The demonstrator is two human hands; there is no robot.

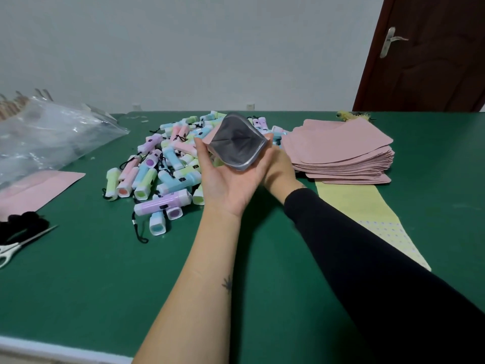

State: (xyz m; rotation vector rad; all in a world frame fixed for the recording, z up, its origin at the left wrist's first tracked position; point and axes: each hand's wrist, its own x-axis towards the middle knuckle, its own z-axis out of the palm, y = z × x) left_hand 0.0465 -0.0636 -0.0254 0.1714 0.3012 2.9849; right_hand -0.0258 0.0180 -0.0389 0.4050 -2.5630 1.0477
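Note:
A pink pouch with a silver inside is held up above the green table, its mouth spread wide and facing me. My left hand cups it from below, thumb on its left edge. My right hand holds its right side from behind, the fingers mostly hidden by the pouch. Behind and left of the hands lies a heap of small pastel flashlights with black wrist cords. A stack of flat pink pouches sits to the right.
A crumpled clear plastic bag lies at the left over a single pink pouch. Scissors and a black object sit near the left edge. Yellow dotted sheet lies under the stack. A brown door stands at back right.

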